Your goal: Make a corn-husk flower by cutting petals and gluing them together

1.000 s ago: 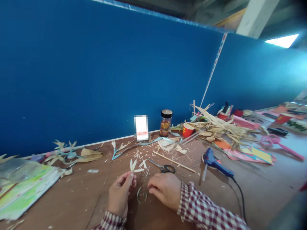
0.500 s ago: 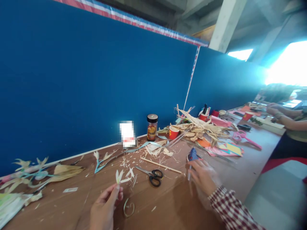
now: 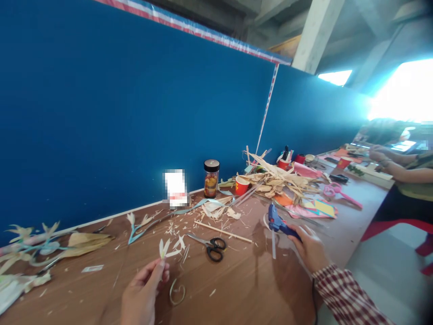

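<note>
Between its thumb and fingers, my left hand [image 3: 144, 286] pinches a small pale husk flower [image 3: 164, 249] with its petals upward. My right hand [image 3: 309, 248] is closed on the handle of a blue glue gun [image 3: 278, 220], whose nozzle end is at the left; a clear glue stick [image 3: 274, 245] points down from it. Black-handled scissors [image 3: 215, 249] lie on the table between my hands. White petal pieces [image 3: 179, 243] lie beside the held flower, and a curled strip [image 3: 177, 292] rests right of my left hand.
A lidded jar [image 3: 211, 180], a red cup [image 3: 241, 185] and a pile of dried husks [image 3: 284, 178] stand along the blue partition [image 3: 152, 99]. A thin stick [image 3: 223, 232] lies behind the scissors. Husk flowers [image 3: 50, 230] lie at left. Another person's arms [image 3: 395, 167] show at far right.
My right hand has moved right and closed on the glue gun's handle, and the gun is now seen more fully. The view has shifted slightly. My left hand still holds the flower.
</note>
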Tool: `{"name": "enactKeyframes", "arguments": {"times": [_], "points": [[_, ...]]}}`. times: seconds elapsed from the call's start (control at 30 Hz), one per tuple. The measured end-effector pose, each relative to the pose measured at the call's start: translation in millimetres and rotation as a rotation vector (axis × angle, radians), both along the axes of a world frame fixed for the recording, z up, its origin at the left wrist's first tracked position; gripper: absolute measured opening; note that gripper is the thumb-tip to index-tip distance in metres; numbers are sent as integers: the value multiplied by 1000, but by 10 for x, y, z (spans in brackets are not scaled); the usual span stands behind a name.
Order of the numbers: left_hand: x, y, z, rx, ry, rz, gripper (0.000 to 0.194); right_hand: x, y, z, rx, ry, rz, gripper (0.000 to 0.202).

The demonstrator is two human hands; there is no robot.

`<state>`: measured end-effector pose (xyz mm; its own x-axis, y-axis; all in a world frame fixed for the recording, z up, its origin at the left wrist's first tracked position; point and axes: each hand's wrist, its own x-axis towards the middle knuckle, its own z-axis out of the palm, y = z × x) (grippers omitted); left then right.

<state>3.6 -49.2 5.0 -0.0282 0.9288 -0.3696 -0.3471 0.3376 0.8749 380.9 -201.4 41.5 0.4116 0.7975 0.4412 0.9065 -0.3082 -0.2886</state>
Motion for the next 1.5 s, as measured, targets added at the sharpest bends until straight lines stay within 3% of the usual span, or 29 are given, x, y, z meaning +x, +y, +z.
{"name": "enactKeyframes", "arguments": {"times": [0.1, 0.37, 0.6, 0.93, 1.03, 1.1, 1.17, 1.27, 1.4, 1.5], "points": [[1, -1, -14, -12, 23, 11, 33, 45, -43, 6, 90, -11, 86, 24], [25, -9, 17, 23, 7, 18, 36, -20, -39, 164, 159, -57, 137, 27], [36, -21, 27, 26, 14, 20, 36, -52, -4, 256, 195, -154, 113, 31], [31, -17, 30, 37, 32, -1, 36, -69, -375, 523, 219, -46, 5, 38], [33, -16, 8, 48, 59, -4, 36, -77, -336, 488, 212, 135, -37, 39], [36, -25, -10, 69, 88, -9, 35, -148, -249, 444, 211, 423, -17, 38], [43, -40, -22, 101, 109, -15, 33, -315, -121, 401, 233, 802, 86, 35], [57, -61, -22, 131, 98, -17, 30, -720, 118, 360, 176, 1227, 385, 29], [63, -63, 3, 140, 73, -4, 29, -1307, 457, 308, 88, 1340, 651, 25], [56, -58, 40, 126, 19, -6, 28, -1616, 701, 222, -14, 1259, 679, 37]]}}
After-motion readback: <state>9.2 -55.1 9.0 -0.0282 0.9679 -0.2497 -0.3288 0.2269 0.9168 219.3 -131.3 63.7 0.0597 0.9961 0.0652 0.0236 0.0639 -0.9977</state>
